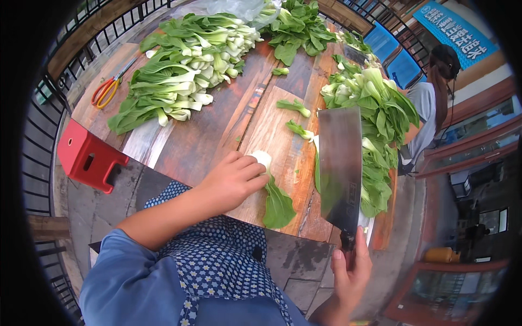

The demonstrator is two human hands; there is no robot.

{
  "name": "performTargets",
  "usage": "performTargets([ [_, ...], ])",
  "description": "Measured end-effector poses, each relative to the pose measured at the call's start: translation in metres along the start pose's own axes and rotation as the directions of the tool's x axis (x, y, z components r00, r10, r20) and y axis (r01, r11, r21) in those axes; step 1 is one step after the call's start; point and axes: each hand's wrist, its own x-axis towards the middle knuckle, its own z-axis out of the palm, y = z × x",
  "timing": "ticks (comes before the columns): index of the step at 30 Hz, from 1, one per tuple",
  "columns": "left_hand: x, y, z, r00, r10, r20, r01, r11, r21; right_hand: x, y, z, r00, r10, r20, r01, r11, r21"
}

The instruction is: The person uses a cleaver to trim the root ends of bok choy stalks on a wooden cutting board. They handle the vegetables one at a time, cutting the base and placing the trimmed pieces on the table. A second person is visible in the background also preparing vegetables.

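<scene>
My right hand (352,271) grips the dark handle of a broad cleaver (340,163), whose wide blade stands up above the table's front edge, in front of part of the greens. Curled fingers of my left hand (235,178) hold a single bok choy (278,202) by its white stem end, its leaf pointing toward me. My left palm and fingertips are partly hidden. Just beyond lie a small bok choy (293,107) and another small bok choy (298,129) on the wooden table (217,127). To the right, a heap of bok choy (375,98) runs along the table's edge.
Rows of bok choy (182,70) cover the far left, beside scissors (109,89) with red and yellow handles. More greens (302,30) and a clear plastic bag (234,8) are at the back. A red stool (89,157) stands left; another person (427,114) sits beyond the right side.
</scene>
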Motion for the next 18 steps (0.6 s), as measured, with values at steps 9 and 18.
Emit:
performTargets([
  [9, -0.004, 0.003, 0.016, 0.988, -0.033, -0.149, 0.030, 0.999, -0.021, 0.018, -0.059, -0.023, 0.931, -0.054, 0.361, 0.157, 0.952, -0.264],
  [18, -0.003, 0.002, 0.017, 0.977, -0.092, -0.191, 0.079, 0.994, -0.077, 0.025, -0.080, -0.019, 0.911, 0.009, 0.413, 0.111, 0.958, -0.266],
])
